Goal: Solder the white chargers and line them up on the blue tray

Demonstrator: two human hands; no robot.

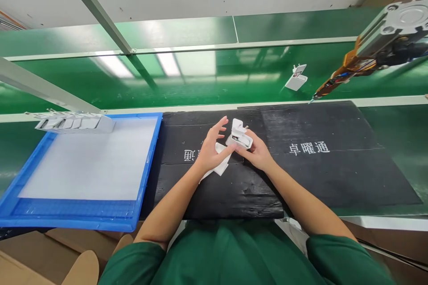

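Observation:
My right hand (257, 152) grips a small white plastic case (241, 141) with its lid flipped up, above the black mat. Some dark and metallic parts show inside the case, too small to name. My left hand (214, 144) is to the left of it, fingers spread and raised, the thumb reaching to the near edge of the case. A folded white cloth (221, 168) lies on the mat, partly under my left hand and wrist.
On the left, a blue tray (142, 187) lined with a white sheet carries a white box (106, 124) of similar pieces at its far corner. Another open white case (296, 81) sits on the green conveyor belt (200, 89). A pointed tool on a machine arm (354, 60) juts in from the right.

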